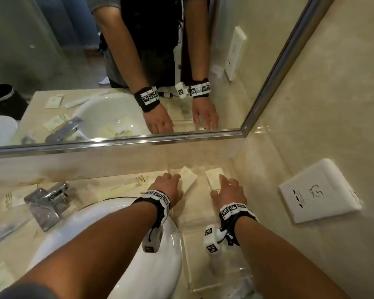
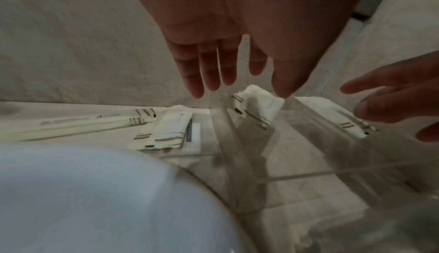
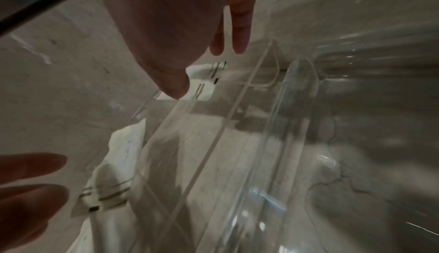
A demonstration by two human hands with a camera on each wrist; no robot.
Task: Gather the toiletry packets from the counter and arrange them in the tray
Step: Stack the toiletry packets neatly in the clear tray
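Packets lie beneath both slack, empty hands — left hand, right hand (placing step); next, fetch desk packets.

tray right of sink | two packets in tray

Two packets in one clear tray; two hands.

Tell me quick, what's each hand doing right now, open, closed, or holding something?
Left hand: open, fingers straight, holding nothing, over a packet in the tray.
Right hand: open, fingers spread, holding nothing.
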